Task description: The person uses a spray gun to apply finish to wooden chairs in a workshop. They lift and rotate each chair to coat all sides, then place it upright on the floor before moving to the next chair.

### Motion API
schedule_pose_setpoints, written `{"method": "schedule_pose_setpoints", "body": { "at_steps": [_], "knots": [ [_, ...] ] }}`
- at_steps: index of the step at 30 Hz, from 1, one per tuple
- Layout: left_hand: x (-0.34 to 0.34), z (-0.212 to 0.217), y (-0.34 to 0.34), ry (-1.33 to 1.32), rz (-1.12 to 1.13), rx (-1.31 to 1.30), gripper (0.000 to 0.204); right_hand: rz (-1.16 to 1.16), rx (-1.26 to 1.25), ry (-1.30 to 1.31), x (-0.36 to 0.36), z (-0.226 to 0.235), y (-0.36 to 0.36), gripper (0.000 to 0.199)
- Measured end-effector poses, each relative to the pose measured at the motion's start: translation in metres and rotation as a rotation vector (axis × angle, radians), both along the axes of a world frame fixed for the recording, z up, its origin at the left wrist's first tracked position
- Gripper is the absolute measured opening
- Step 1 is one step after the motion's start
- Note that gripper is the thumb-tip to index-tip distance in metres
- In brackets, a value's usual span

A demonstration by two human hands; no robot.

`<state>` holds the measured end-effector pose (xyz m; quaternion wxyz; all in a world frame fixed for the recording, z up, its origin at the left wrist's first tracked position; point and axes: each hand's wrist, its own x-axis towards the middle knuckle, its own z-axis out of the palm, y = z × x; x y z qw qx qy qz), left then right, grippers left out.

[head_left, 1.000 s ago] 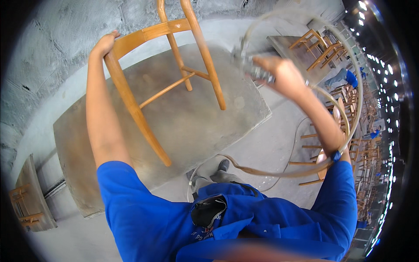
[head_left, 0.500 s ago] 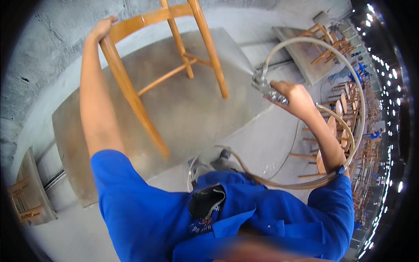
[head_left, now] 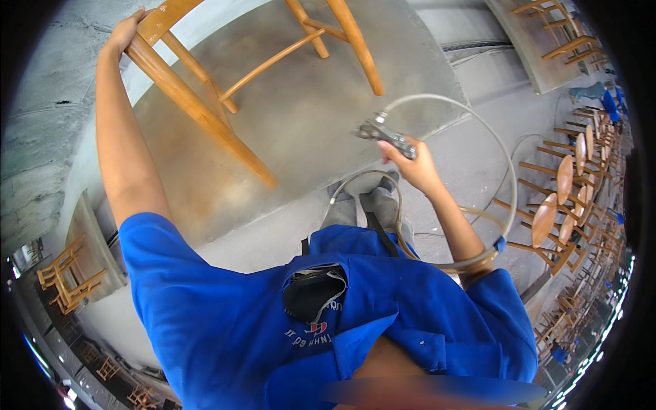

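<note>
At the upper left, my left hand (head_left: pixel 128 31) grips the top corner of a honey-coloured wooden chair frame (head_left: pixel 205 121). The chair is tilted, its legs and thin rungs spread over a wide stained panel (head_left: pixel 294 133); its upper part runs out of the picture. My right hand (head_left: pixel 418 167) is closed around the handle of a metal spray gun (head_left: pixel 388 134), apart from the chair's legs, with its nozzle turned left. A pale clear hose (head_left: pixel 502 147) rises from the gun and loops back along my right forearm.
Wooden chairs (head_left: pixel 564 179) with oval parts stand in rows on the right. A second panel (head_left: pixel 529 51) carries chair frames at the upper right, near a person in blue (head_left: pixel 610 104). Another chair frame (head_left: pixel 68 280) is at the lower left. Hoses lie near my feet (head_left: pixel 386 183).
My right hand has brought the spray gun lower and closer to me. The mist seen at its nozzle no longer shows. In the view, the chair and my left hand have shifted up and left.
</note>
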<state>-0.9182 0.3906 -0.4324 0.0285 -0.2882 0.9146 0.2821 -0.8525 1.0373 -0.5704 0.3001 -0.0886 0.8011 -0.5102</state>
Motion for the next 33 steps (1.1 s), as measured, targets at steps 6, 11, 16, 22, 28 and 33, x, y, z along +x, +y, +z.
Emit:
{"method": "schedule_pose_setpoints", "body": {
  "at_steps": [6, 11, 16, 22, 28, 33],
  "knots": [
    [0.024, 0.008, 0.05, 0.021, 0.066, -0.078, 0.052, 0.01, -0.132, 0.19, -0.027, -0.006, -0.052, 0.034],
    [0.046, 0.005, 0.067, 0.079, 0.073, -0.049, 0.052, -0.375, -0.096, 0.191, -0.039, -0.014, 0.003, 0.03],
    [0.083, -0.008, 0.099, 0.199, -0.041, -0.009, 0.056, -0.423, 0.009, 0.057, 0.0, -0.038, 0.085, 0.033],
    [0.177, -0.039, 0.224, 0.167, -0.029, -0.25, 0.055, -0.26, 0.001, -0.272, 0.055, -0.069, 0.146, 0.064],
    [0.231, -0.1, 0.427, 0.147, 0.03, -0.593, 0.047, -0.323, 0.091, -0.357, 0.045, -0.055, 0.139, 0.071],
    [0.184, -0.116, 0.452, 0.37, 0.161, -0.59, 0.048, -0.22, -0.038, -0.219, 0.01, -0.012, 0.128, 0.076]
  ]
}}
